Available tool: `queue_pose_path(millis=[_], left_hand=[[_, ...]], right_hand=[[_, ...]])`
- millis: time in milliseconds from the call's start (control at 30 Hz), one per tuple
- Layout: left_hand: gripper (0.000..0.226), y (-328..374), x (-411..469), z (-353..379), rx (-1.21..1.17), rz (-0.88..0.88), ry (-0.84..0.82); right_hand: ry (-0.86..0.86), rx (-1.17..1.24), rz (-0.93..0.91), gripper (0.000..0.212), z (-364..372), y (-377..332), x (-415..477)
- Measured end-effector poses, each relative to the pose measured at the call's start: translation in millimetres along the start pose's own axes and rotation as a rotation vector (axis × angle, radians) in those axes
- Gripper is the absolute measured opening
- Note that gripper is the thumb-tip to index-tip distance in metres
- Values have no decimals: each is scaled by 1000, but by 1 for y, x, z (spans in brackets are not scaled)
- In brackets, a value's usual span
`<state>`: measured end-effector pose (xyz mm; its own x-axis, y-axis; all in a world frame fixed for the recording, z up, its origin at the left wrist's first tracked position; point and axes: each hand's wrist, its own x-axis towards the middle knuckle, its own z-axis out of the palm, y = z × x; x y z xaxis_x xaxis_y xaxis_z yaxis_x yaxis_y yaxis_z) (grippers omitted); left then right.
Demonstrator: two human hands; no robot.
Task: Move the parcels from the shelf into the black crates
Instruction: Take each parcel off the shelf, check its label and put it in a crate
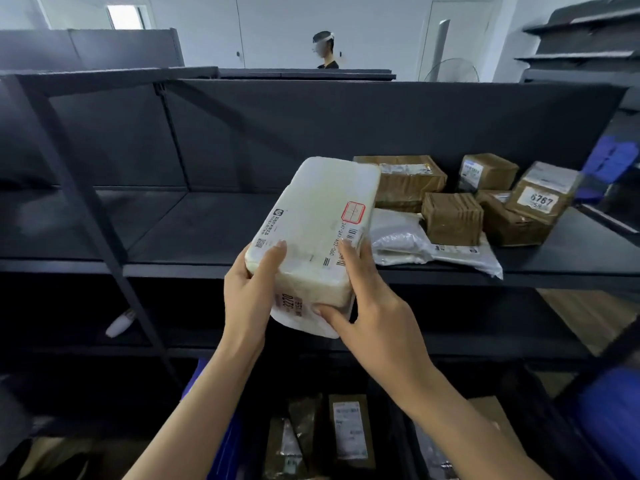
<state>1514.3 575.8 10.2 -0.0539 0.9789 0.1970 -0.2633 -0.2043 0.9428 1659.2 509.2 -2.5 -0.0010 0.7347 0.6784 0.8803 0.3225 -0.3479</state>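
While it is held clear of the black metal shelf, a white foam-wrapped parcel is gripped at its near end by both hands. The left hand is curled round the near left corner, with the thumb laid on the top face. The right hand is closed on the near right corner, with one finger along the top edge and the thumb pressed against the end face. The parcel is tilted, its far end raised over the shelf board; a shipping label is seen on top and the number 3270 on the near end.

On the right part of the same board, five brown cartons are grouped: a wide taped carton, a small carton, a corrugated carton, and a carton marked 6767 stacked on a lower carton. Grey poly bags are laid in front of them, at the board's front edge. The left bay is backed by dark panels.

Below the shelf, a labelled brown parcel is seen among others inside a dark crate.

Behind the shelf, white walls, a door, a floor fan and a second person are visible. Wood-toned flooring is shown at lower right.
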Motion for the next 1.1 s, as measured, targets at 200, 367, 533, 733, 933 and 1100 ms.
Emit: queue_pose_path(millis=[200,367,533,733,933,1100], left_hand=[[10,-20,-37,50,-71,-49,87],[22,-46,-75,93,-59,-133,130],[27,-75,-120,131,-20,-205,123],[37,-100,-167,157,-10,-263,36],[41,-102,-177,159,66,-248,-77],[39,-78,-160,157,154,-125,-197]], right_hand=[[-77,230,50,84,-49,44,-41],[-109,415,121,61,-90,106,-71],[-140,453,308,99,-125,179,-83],[-364,763,444,117,-159,257,-88],[-438,752,495,75,-181,296,-104],[-264,778,451,75,-176,293,-120]])
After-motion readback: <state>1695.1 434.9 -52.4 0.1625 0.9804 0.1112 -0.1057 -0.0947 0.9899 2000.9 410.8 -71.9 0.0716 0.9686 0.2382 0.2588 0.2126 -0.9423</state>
